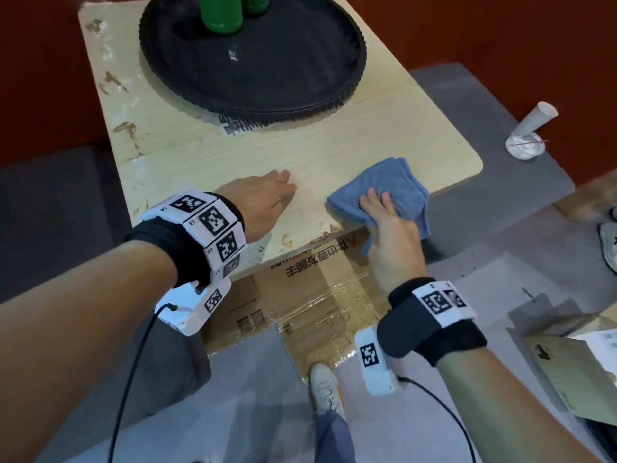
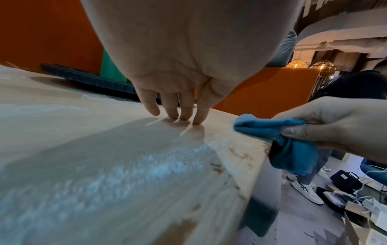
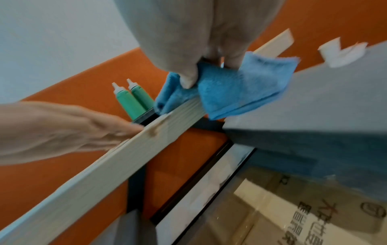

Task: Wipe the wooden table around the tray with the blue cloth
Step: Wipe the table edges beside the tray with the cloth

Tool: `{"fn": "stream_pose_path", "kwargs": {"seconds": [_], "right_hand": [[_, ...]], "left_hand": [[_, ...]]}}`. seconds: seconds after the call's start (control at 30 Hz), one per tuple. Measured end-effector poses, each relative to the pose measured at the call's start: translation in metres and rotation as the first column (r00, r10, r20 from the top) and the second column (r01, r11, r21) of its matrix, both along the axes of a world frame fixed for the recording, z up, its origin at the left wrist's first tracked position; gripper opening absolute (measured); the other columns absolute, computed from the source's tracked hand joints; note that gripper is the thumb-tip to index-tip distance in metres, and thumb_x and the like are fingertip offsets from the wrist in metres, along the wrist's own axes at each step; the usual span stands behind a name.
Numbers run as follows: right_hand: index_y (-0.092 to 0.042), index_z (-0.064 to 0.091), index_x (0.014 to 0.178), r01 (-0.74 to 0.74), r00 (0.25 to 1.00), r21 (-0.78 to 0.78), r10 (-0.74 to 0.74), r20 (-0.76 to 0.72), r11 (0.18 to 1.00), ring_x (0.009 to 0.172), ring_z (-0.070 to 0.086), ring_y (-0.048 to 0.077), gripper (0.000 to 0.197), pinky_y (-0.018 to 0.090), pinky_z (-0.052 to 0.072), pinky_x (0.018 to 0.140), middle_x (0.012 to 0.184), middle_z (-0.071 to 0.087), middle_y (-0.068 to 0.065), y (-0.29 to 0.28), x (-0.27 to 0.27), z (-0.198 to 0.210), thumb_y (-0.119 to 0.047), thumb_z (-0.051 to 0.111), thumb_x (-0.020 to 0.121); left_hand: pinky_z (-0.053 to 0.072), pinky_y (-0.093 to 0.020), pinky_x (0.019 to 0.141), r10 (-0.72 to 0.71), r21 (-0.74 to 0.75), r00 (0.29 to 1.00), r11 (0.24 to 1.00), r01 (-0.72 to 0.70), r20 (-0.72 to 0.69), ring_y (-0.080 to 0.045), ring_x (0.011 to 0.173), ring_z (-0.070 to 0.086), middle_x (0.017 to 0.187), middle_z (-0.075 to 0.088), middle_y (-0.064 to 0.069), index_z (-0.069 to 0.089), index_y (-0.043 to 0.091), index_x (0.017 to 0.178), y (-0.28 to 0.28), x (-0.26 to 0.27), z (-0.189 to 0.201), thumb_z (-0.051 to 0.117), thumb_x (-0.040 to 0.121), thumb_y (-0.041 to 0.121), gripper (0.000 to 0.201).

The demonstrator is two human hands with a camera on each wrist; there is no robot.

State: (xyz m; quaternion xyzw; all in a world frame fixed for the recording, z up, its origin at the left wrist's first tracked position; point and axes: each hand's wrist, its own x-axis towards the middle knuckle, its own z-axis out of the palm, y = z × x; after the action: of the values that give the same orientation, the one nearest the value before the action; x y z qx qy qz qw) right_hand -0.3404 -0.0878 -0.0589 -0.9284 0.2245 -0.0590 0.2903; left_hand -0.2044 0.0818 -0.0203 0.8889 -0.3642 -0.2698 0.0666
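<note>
A light wooden table (image 1: 233, 155) carries a round black tray (image 1: 350, 78) with two green bottles (image 1: 222, 11) at its far side. The folded blue cloth (image 1: 397, 185) lies at the table's front right edge and partly hangs over it. My right hand (image 1: 390, 235) grips the cloth (image 2: 261, 126), fingers on top and thumb under the edge (image 3: 240, 89). My left hand (image 1: 263, 198) rests on the wood to the cloth's left, its straight fingertips (image 2: 184, 116) touching the surface. Brown smears (image 1: 127, 128) and whitish residue (image 2: 146, 165) mark the left side and front edge.
A taped cardboard box (image 1: 317, 295) sits on the floor under the table's front edge, beside my shoe (image 1: 325, 389). Grey seats flank the table; a white paper cone (image 1: 534, 125) lies on the right one. More boxes (image 1: 574, 372) stand at lower right.
</note>
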Motion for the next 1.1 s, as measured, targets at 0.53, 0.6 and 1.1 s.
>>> {"fn": "stream_pose_path", "kwargs": {"seconds": [0.53,0.6,1.1], "right_hand": [[-0.021,0.031,0.148,-0.16,0.976,-0.134,0.137,-0.167,0.978,0.147,0.01,0.012,0.076,0.04,0.027,0.115,0.158,0.019,-0.007,0.023,-0.005,0.006,0.018,0.047,0.084],[-0.022,0.037,0.145,-0.149,0.984,-0.099,0.138,-0.113,0.984,0.146,0.016,0.009,0.076,0.039,0.028,0.115,0.155,0.027,-0.01,0.01,-0.004,0.006,0.02,0.046,0.083],[-0.017,0.019,0.151,-0.075,0.989,-0.136,0.056,-0.138,0.988,0.148,0.001,0.015,0.084,0.038,0.017,0.119,0.161,0.01,-0.002,0.055,0.0,0.0,0.02,0.05,0.082]], "left_hand": [[0.008,-0.036,0.119,0.052,-0.004,0.996,0.999,-0.052,0.074,-0.023,0.148,0.005,0.161,0.004,-0.007,0.013,0.02,0.152,0.014,0.018,0.01,0.025,0.103,0.026,0.051],[0.012,-0.038,0.118,0.033,0.09,0.998,0.995,-0.037,0.05,-0.025,0.147,0.005,0.16,0.001,-0.01,0.013,0.017,0.152,0.018,0.017,0.01,0.022,0.103,0.027,0.051],[0.0,-0.033,0.118,0.046,0.089,0.998,0.995,-0.041,-0.048,-0.02,0.147,-0.011,0.16,-0.013,-0.004,0.003,0.022,0.153,0.026,0.018,0.004,0.008,0.103,0.036,0.052]]}}
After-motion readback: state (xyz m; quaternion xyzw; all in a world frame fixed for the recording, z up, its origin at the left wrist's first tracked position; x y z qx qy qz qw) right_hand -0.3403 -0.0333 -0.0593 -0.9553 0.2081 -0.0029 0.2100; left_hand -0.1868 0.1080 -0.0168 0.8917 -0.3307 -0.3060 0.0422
